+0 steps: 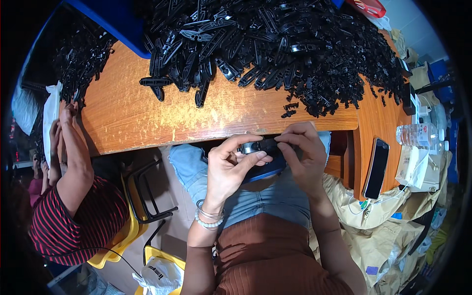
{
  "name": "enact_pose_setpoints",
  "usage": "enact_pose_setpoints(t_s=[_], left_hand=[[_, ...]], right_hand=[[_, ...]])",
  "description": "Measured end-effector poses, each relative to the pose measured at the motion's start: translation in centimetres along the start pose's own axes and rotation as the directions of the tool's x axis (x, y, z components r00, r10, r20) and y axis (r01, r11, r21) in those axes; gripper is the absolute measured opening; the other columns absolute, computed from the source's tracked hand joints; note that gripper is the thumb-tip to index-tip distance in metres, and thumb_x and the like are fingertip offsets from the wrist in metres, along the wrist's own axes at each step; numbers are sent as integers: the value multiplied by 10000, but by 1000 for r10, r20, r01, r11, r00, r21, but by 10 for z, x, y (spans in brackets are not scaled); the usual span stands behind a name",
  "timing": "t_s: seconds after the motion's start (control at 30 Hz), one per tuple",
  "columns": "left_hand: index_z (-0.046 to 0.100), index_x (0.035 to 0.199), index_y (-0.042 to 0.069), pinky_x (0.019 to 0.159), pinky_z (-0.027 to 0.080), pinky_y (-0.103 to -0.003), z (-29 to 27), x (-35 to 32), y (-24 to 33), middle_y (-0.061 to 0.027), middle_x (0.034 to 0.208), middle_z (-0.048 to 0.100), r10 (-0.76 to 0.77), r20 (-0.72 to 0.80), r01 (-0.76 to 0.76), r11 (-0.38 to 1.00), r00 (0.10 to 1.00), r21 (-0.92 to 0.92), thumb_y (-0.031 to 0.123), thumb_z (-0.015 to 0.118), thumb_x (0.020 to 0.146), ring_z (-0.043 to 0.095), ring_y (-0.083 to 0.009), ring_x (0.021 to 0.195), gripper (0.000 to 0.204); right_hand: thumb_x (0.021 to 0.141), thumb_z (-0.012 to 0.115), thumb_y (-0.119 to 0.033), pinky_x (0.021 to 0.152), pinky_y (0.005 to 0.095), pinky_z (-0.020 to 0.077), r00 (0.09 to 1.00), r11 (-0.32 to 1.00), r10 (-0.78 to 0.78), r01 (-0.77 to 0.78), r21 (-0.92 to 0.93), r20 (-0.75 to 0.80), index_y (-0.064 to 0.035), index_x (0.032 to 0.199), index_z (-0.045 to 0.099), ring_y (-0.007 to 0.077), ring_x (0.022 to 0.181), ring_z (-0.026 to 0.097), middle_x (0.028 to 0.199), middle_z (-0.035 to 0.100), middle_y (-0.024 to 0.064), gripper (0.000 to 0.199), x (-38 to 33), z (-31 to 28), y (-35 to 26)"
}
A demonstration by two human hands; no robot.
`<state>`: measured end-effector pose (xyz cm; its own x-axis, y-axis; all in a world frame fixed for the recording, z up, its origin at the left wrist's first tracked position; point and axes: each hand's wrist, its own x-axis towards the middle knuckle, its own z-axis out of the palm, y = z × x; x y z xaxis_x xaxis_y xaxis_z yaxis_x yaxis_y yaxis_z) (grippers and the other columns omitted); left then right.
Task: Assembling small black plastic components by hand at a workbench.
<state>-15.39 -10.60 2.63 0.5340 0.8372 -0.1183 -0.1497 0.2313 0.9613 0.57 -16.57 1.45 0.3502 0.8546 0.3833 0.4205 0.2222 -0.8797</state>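
Just off the table's front edge, above my lap, my left hand (232,164) is closed round a glossy black plastic part (250,147), thumb below and fingers above. The fingertips of my right hand (303,155) pinch the other end of it, where a smaller dark piece (268,144) shows. Whether that end is a separate piece, I cannot tell. Beyond my hands, a large heap of long black plastic parts (206,44) covers the far side of the table. Small black clips (324,88) lie heaped at its right, with a few loose ones nearer the edge.
The wooden table (147,113) has a worn surface. To the right are a phone (376,168) with a cable and clear plastic bottles (418,135). A blue bin (110,22) stands at the far left. A co-worker in a striped shirt (78,226) sits at left, near yellow chairs (120,241).
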Motion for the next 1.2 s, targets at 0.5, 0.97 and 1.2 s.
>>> enact_pose_setpoints(t_s=[0.5,0.97,1.2], left_hand=[[625,1069,-41,693,509,-232,-15,30,12,-112,888,680,-127,294,3,922,947,387,21,586,855,647,-130,816,226],[548,827,-21,622,501,-392,16,138,-19,-164,830,537,463,297,-390,118,835,913,-13,609,686,591,-316,774,153],[541,785,-14,609,491,-424,5,119,-19,-181,821,535,483,263,-381,164,835,910,41,626,734,589,-346,703,114]], right_hand=[[818,614,9,714,221,470,858,841,417,-489,229,299,26,1012,608,83,773,587,839,631,37,194,-9,-21,21],[734,639,43,659,331,458,960,778,-195,275,-565,199,-5,879,635,266,775,552,851,571,108,153,33,-7,53],[848,567,53,601,261,485,985,981,163,-156,116,-59,17,991,600,120,701,567,897,599,79,151,11,7,48]])
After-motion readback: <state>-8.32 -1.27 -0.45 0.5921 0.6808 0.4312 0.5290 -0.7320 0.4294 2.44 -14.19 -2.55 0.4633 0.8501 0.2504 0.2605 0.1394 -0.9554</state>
